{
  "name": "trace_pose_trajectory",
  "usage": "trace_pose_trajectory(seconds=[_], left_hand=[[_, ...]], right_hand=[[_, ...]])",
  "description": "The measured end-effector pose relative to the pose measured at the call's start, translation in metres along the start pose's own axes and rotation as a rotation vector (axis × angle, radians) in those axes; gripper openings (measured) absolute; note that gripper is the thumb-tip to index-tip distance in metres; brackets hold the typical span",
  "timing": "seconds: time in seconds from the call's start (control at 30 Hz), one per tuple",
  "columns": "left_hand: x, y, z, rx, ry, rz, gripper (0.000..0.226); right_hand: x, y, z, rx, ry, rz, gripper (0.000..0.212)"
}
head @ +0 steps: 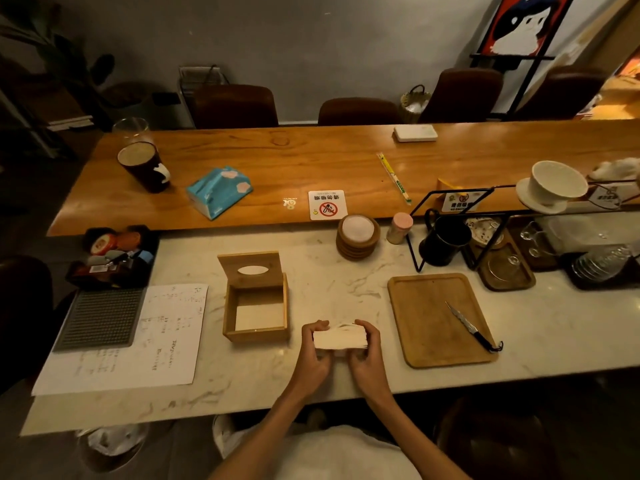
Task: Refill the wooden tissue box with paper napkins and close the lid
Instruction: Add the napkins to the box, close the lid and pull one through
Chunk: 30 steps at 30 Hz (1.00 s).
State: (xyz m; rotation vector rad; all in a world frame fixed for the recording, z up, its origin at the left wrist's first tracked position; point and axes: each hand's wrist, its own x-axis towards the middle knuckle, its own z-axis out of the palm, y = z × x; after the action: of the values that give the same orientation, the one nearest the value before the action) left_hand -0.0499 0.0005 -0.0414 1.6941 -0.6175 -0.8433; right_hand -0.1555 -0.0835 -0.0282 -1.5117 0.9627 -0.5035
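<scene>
A wooden tissue box (257,332) stands on the marble counter, its hinged lid (251,270) tipped up and back, showing an oval slot. A thin layer of white napkins lies at the box's bottom. Just right of the box, I hold a stack of white paper napkins (339,338) above the counter. My left hand (313,355) grips its left end and my right hand (367,355) grips its right end.
A wooden tray (429,337) with a knife (467,325) lies to the right. A paper sheet (145,341) and a grey mat (100,317) lie to the left. A stack of coasters (357,237), a black mug (445,240) and a blue tissue pack (219,191) stand behind.
</scene>
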Motion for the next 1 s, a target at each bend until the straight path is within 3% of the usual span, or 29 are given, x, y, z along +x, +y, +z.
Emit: trace_pose_trajectory(seconds=[0.1,0.43,0.63,0.83,0.9,1.0], left_hand=[[-0.002,0.002,0.003,-0.004,0.022,0.003,0.049],[0.001,0.001,0.007,-0.002,0.077,0.004,0.058],[0.003,0.009,0.004,0.068,0.062,0.039,0.048],[0.008,0.013,-0.009,0.421,-0.133,0.065,0.05],[0.013,0.017,-0.014,0.596,-0.189,0.101,0.048],[0.023,0.021,-0.019,0.805,-0.269,0.079,0.049]], right_hand=[[0.001,-0.001,-0.001,-0.001,0.04,-0.02,0.05],[0.008,0.003,0.003,-0.012,-0.035,-0.009,0.076],[0.012,-0.004,-0.006,-0.072,-0.002,-0.129,0.057],[0.031,-0.004,-0.036,-0.713,-0.19,-0.324,0.063],[0.039,-0.01,-0.039,-1.007,-0.223,-0.443,0.074],[0.045,-0.022,-0.032,-1.275,-0.402,-0.47,0.088]])
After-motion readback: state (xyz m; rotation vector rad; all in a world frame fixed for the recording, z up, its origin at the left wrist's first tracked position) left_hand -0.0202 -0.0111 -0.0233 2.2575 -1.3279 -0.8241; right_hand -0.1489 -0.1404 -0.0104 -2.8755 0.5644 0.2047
